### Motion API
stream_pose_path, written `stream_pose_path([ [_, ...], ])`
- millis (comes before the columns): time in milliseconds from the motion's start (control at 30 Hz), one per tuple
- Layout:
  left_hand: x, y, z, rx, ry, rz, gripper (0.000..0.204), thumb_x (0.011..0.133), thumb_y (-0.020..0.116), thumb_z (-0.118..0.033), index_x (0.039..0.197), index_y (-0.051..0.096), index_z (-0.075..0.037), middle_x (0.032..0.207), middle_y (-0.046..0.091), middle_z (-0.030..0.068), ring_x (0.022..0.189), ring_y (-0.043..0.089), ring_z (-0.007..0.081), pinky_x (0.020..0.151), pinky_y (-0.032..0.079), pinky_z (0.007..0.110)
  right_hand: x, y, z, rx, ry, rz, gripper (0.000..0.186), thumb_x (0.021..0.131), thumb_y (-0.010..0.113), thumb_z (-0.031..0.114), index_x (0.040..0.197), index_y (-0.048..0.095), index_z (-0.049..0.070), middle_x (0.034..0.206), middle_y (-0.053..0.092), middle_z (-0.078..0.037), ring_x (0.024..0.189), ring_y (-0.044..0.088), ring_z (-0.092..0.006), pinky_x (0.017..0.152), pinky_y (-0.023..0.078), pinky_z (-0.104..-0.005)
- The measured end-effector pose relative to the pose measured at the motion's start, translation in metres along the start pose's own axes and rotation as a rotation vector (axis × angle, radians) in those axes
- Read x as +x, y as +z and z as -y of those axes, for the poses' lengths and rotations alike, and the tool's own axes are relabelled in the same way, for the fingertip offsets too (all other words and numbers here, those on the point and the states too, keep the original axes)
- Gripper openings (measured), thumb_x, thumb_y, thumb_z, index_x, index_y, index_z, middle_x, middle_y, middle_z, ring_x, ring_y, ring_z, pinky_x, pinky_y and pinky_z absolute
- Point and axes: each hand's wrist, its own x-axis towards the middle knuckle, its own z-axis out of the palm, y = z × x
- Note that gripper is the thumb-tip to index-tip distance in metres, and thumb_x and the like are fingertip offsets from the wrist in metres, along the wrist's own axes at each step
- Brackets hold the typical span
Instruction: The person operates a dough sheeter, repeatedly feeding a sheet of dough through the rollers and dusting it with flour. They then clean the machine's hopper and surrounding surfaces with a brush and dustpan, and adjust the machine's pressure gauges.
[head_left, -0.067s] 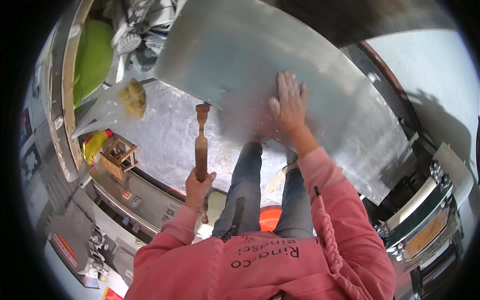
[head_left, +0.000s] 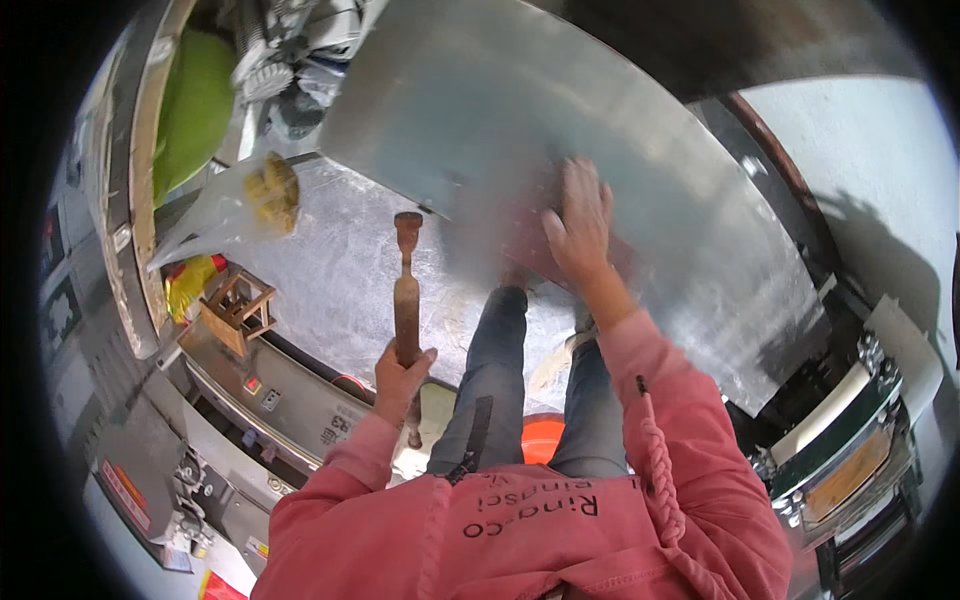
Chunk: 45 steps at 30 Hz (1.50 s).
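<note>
1. Currently, the left hand (head_left: 400, 375) has its fingers wrapped around a wooden rolling pin (head_left: 406, 310), one handle showing below the fist.
2. The rolling pin points away from the body, its far end near the edge of a metal tabletop (head_left: 470, 100).
3. Over that tabletop, the right hand (head_left: 582, 225) is palm down, fingers extended and grasping nothing; I cannot tell whether it touches.
4. Leftward are a wooden stool (head_left: 238, 312) and a clear plastic bag (head_left: 215, 215).
</note>
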Motion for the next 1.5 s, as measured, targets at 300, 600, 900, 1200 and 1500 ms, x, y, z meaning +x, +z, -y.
stream_pose_path([
  [300, -0.006, -0.03, 0.019, -0.02, -0.085, -0.119, 0.033, 0.073, 0.076, -0.024, 0.083, 0.055, -0.001, 0.069, 0.053, 0.0015, 0.062, 0.044, 0.011, 0.056, 0.039, 0.029, -0.017, 0.012, 0.017, -0.366, 0.019, 0.261, 0.079, 0.072, 0.065, 0.037, 0.135, 0.033, 0.002, 0.143, 0.031, -0.019, 0.134, 0.026, -0.0328, 0.105, 0.017, -0.0541],
  [600, -0.029, -0.017, 0.01, -0.122, -0.026, -0.094, 0.038, 0.072, 0.077, -0.028, 0.081, 0.053, 0.0, 0.067, 0.054, 0.0048, 0.063, 0.045, 0.0103, 0.056, 0.041, 0.029, 0.157, 0.121, 0.164, -0.247, -0.392, 0.194, 0.073, 0.082, 0.059, 0.04, 0.14, 0.029, 0.008, 0.146, 0.028, -0.009, 0.137, 0.022, -0.0241, 0.108, 0.017, -0.0504],
  [900, -0.052, -0.003, 0.014, -0.02, 0.024, -0.066, 0.043, 0.071, 0.076, -0.037, 0.078, 0.052, -0.001, 0.058, 0.053, 0.0072, 0.052, 0.047, 0.0161, 0.051, 0.041, 0.034, 0.197, 0.172, 0.206, -0.337, -0.568, 0.114, 0.067, 0.086, 0.048, 0.051, 0.138, 0.034, 0.011, 0.146, 0.03, -0.006, 0.135, 0.024, -0.022, 0.108, 0.017, -0.0521],
  [1200, -0.069, 0.001, 0.04, -0.01, 0.011, -0.163, 0.04, 0.072, 0.076, -0.035, 0.078, 0.054, -0.002, 0.06, 0.057, 0.0093, 0.053, 0.053, 0.0174, 0.052, 0.043, 0.034, 0.203, 0.208, 0.228, 0.72, -0.417, 0.351, 0.049, 0.088, 0.051, 0.033, 0.133, 0.044, 0.014, 0.135, 0.045, -0.006, 0.121, 0.044, -0.0257, 0.096, 0.037, -0.0418],
  [1500, -0.066, -0.021, -0.054, -0.49, 0.326, -0.086, 0.015, 0.082, 0.064, -0.009, 0.084, 0.05, -0.004, 0.071, 0.055, 0.0047, 0.062, 0.054, 0.0135, 0.059, 0.044, 0.027, -0.115, -0.025, 0.155, 0.683, 0.047, 0.879, 0.064, 0.08, 0.065, 0.023, 0.136, 0.037, 0.009, 0.129, 0.047, -0.018, 0.118, 0.045, -0.0329, 0.101, 0.035, -0.04],
])
